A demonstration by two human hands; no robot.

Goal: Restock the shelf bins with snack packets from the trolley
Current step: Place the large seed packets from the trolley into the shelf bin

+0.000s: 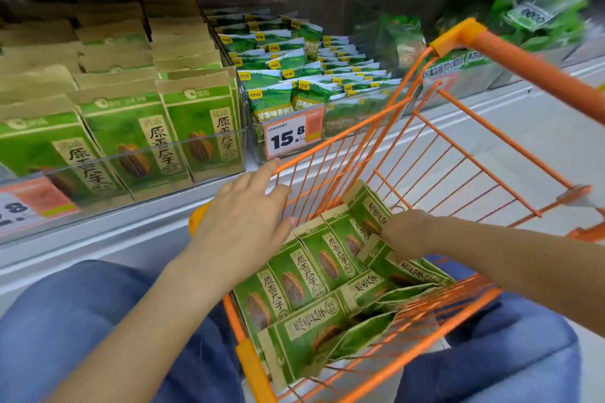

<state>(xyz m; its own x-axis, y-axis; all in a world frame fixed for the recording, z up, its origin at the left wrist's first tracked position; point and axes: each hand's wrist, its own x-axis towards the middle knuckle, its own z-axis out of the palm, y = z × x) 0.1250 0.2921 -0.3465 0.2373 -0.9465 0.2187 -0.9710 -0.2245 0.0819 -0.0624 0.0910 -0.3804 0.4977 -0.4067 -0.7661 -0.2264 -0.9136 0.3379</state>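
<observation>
Blue-jeaned knees (75, 321) flank orange trolley (471, 154). Left hand (242, 216) hovers flat over its rim, fingers straight and spread, holding nothing. Right hand (406, 232) is down inside, fingers curled on a green seed packet (370, 213); more packets (307, 278) lie just below both. Shelf bin (137, 154) sits beyond the left fingertips, full.

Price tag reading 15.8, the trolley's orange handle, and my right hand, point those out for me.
price tag (292, 135): head view, on its printed number.
orange handle (537, 73): head view, mid-bar.
right hand (407, 232): head view, back of the hand, among the packets.
</observation>
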